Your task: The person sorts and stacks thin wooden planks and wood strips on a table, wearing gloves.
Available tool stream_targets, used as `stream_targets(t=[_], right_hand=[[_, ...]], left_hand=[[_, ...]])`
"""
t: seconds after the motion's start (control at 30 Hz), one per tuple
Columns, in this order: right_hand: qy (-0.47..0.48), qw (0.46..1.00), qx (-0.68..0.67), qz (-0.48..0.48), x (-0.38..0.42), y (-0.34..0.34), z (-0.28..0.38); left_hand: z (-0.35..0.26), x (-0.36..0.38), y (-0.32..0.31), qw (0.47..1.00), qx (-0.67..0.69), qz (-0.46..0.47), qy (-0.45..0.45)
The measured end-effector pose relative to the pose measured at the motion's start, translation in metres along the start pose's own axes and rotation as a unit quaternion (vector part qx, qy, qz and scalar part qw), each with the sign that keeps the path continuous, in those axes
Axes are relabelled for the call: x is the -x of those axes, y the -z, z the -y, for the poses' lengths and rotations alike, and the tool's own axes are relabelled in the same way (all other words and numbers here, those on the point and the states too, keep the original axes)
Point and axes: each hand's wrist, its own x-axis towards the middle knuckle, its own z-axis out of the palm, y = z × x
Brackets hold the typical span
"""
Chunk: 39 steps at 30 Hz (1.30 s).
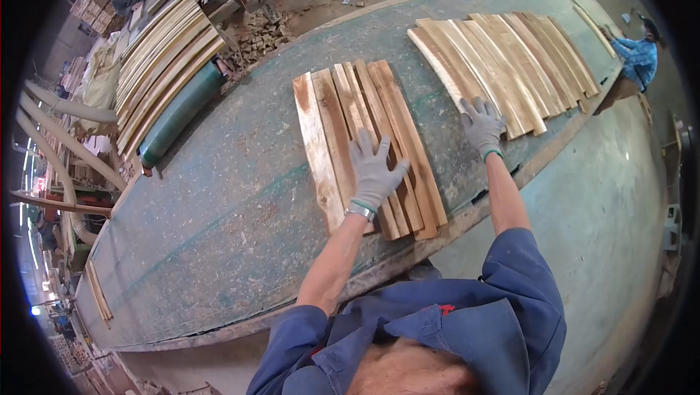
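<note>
In the head view, a group of wooden strips (332,125) lies side by side on the large worn table (219,213). Some strips sit unevenly, with dark gaps between them. My left hand (375,173), in a grey glove, rests on these strips with its fingers spread. A wider row of wooden strips (510,67) lies farther right on the same table. My right hand (483,127), also gloved in grey, is at the near left corner of that row, fingers apart and touching or just above the end of the outermost strip.
A stack of long strips (171,60) stands beside a green roller (182,114) at the left. Two thin strips (97,291) lie at the table's left end. At the far right a person in blue (636,56) stands by the table edge. Wood scraps (262,34) cover the floor behind.
</note>
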Motion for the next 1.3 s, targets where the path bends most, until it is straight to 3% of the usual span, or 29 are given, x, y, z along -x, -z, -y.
stream_targets(t=[0.03, 0.13, 0.17, 0.4, 0.53, 0.57, 0.63, 0.67, 0.7, 0.73, 0.8, 0.97, 1.0, 1.03, 1.07, 1.13, 1.23, 1.3], right_hand=[[-0.013, 0.999, 0.017, -0.050, -0.008, -0.016, -0.009], [-0.036, 0.998, 0.017, -0.050, -0.037, -0.034, -0.031], [-0.041, 0.997, 0.034, -0.048, -0.048, -0.036, -0.039], [-0.083, 0.993, 0.081, -0.033, -0.134, -0.057, -0.115], [-0.170, 0.977, 0.029, -0.124, -0.153, -0.060, -0.116], [-0.128, 0.976, -0.016, -0.176, -0.141, -0.066, -0.100], [0.103, 0.943, -0.273, -0.159, -0.088, -0.051, -0.056], [0.183, 0.957, -0.225, 0.002, -0.063, -0.055, -0.034], [0.127, 0.977, -0.171, 0.006, -0.013, -0.028, 0.001], [0.102, 0.973, -0.206, 0.004, -0.008, -0.038, -0.003], [0.078, 0.988, -0.133, 0.010, -0.015, -0.032, -0.011], [0.078, 0.991, -0.102, -0.033, -0.047, -0.026, -0.032], [0.072, 0.993, -0.090, -0.037, -0.052, -0.022, -0.034], [0.131, 0.982, -0.081, -0.113, -0.052, -0.035, -0.038], [0.119, 0.985, -0.098, -0.081, -0.055, -0.040, -0.034], [0.106, 0.986, -0.125, -0.003, -0.053, -0.046, -0.026], [0.204, 0.971, -0.104, -0.070, -0.027, -0.030, 0.003], [0.221, 0.961, -0.136, -0.099, -0.028, -0.049, -0.002]], left_hand=[[-0.012, -0.008, -0.007, 1.000, -0.030, -0.006, -0.004], [-0.039, -0.032, -0.021, 0.998, -0.062, -0.011, -0.027], [-0.059, -0.039, -0.019, 0.997, -0.067, 0.035, 0.014], [-0.109, -0.109, -0.078, 0.996, -0.056, 0.053, 0.040], [-0.123, -0.148, -0.060, 0.989, -0.074, 0.115, 0.063], [-0.118, -0.159, -0.062, 0.987, -0.086, 0.118, 0.074], [-0.114, -0.176, -0.059, 0.983, -0.126, 0.113, 0.077], [-0.111, -0.182, -0.058, 0.980, -0.146, 0.111, 0.080], [-0.112, -0.180, -0.047, 0.981, -0.148, 0.099, 0.077], [-0.105, -0.179, -0.045, 0.984, -0.143, 0.077, 0.079], [-0.082, -0.165, -0.047, 0.985, -0.141, 0.044, 0.093], [-0.031, -0.137, -0.032, 0.964, -0.215, 0.037, 0.153], [-0.017, -0.125, -0.032, 0.973, -0.171, 0.026, 0.155], [-0.002, -0.116, -0.035, 0.980, -0.127, 0.014, 0.155], [0.001, -0.113, -0.030, 0.985, -0.085, 0.005, 0.152], [0.000, -0.109, -0.033, 0.978, -0.133, 0.033, 0.157], [-0.021, -0.124, -0.033, 0.961, -0.241, 0.076, 0.117], [-0.023, -0.129, -0.036, 0.962, -0.226, 0.102, 0.115]])
